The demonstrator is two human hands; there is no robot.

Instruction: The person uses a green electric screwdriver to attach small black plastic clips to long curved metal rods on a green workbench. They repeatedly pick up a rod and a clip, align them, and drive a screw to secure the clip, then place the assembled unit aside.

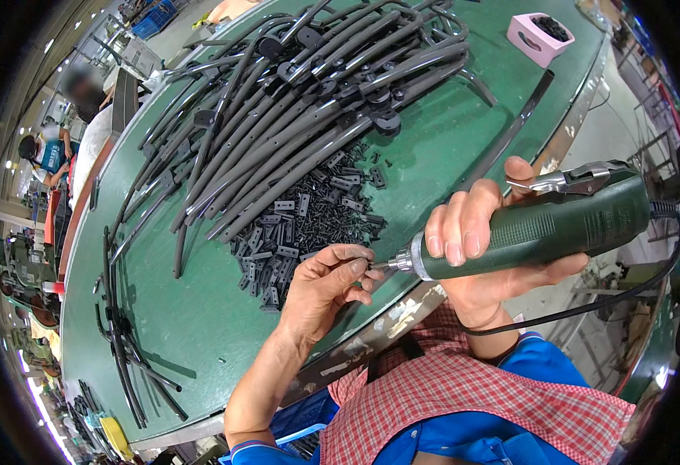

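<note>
My right hand (475, 248) is wrapped round a dark green electric screwdriver (541, 225), a metal lever along its upper side and a black cord at its rear. Its bit points left, to the fingertips of my left hand (328, 283). Those fingers are pinched together at the bit's tip; a small dark piece, perhaps a screw, shows there, too small to name surely. Just beyond my left hand lies a heap of black screws (328, 205) mixed with small dark rectangular brackets (266, 267). Behind the heap, bent dark grey tubes (278, 147) are piled up.
A green table (200, 333) with a worn edge curves in front of me. At its far right stands a pink box (540, 39) holding small black parts. One single tube (510, 139) lies on the right, more tubes (119, 349) on the left. Other people (49, 155) are at the far left.
</note>
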